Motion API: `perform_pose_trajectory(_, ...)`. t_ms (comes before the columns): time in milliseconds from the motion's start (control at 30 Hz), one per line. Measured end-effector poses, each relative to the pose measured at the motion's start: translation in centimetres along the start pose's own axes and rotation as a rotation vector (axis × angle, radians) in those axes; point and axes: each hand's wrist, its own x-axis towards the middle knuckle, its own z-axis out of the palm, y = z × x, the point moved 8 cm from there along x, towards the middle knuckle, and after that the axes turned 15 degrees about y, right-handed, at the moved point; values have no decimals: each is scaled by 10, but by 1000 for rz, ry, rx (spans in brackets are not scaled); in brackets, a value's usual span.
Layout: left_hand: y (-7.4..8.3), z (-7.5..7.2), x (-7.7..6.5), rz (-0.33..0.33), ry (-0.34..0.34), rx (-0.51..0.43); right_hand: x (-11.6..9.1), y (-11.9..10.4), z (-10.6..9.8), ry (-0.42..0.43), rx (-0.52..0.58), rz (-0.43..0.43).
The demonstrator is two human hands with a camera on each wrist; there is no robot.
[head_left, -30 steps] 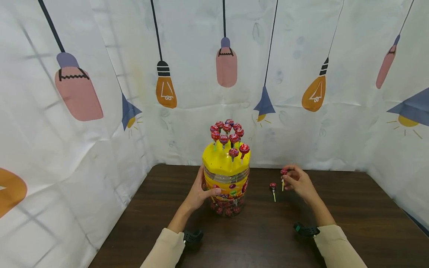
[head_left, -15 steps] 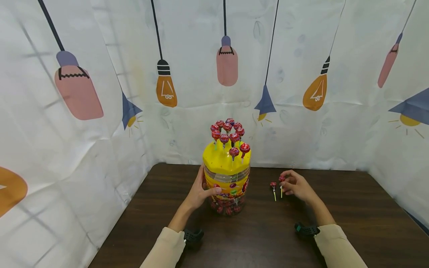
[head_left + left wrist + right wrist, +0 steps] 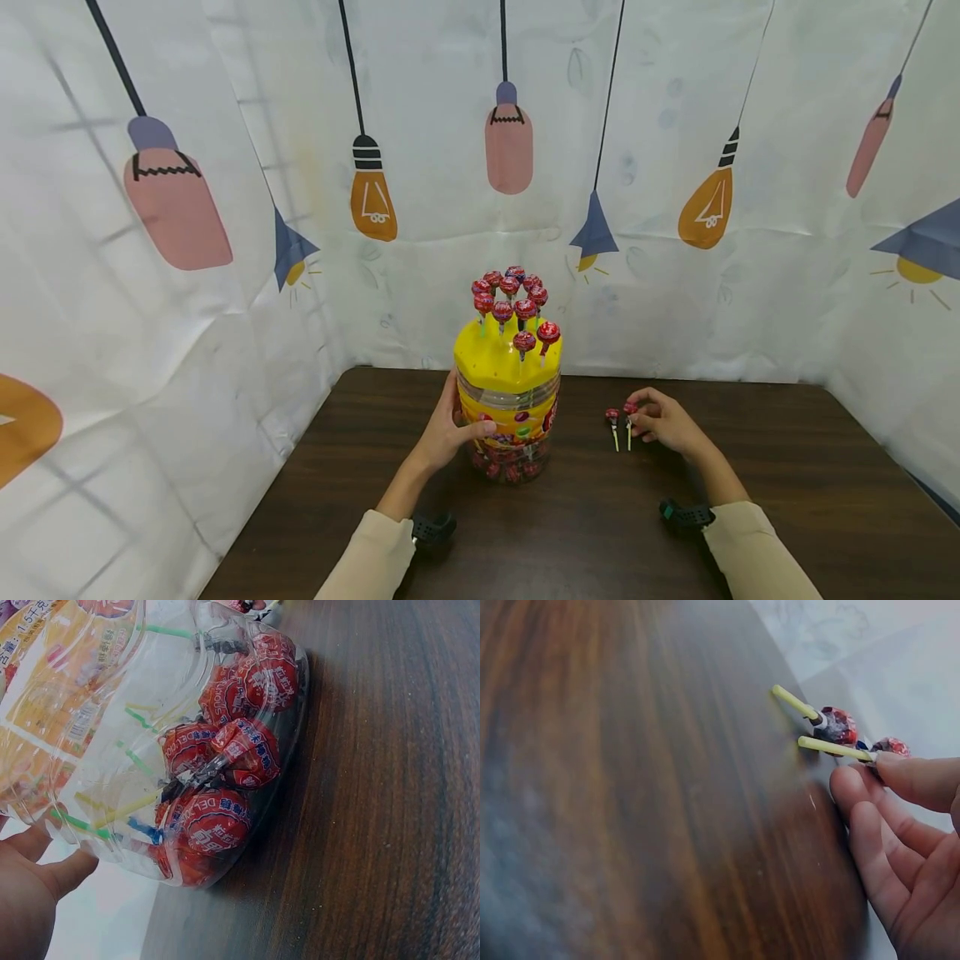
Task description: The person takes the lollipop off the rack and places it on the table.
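Observation:
My left hand (image 3: 446, 429) grips the left side of a clear plastic jar (image 3: 498, 423) with a yellow lid (image 3: 487, 358). Several red-wrapped lollipops (image 3: 525, 309) stand upright, sticks down, in that lid. More wrapped lollipops (image 3: 217, 821) with coloured sticks lie inside the jar's bottom. To the right of the jar, my right hand (image 3: 663, 423) pinches a lollipop (image 3: 836, 748) between thumb and fingers, near where its yellow stick meets the head. Just left of it, a second lollipop (image 3: 613, 427) lies on the table, its stick roughly parallel.
The dark wooden table (image 3: 570, 533) carries the jar and the loose lollipop. A white curtain (image 3: 435, 275) printed with hanging lamps stands behind the table and along its sides. Black straps (image 3: 686, 514) circle both wrists.
My right hand has come down and slightly left, bringing its lollipop beside the one on the table. My left hand and the jar keep their place.

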Motion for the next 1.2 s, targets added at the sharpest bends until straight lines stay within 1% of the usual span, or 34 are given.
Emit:
perform_pose_trajectory(67,0,0,0,-3,0,4,1,2,0,1,-1,6)
perform_pose_trajectory(300,0,0,-1,16,-3,5,2,1,1,-15,-3,10)
perform_pose_trajectory(500,1,1,-2,10,-12,-14,3,3,3,-14,-33,19)
perform_pose_trajectory(733,3,1,-1,20,-12,-8,4,4,4,-10,-77,14)
perform_pose_trajectory(1033,-2,1,0,10,-8,-18,2,3,5,-3,-119,17)
perform_pose_trajectory(1200,-2,0,1,4,0,-12,1,1,4,-17,-108,34)
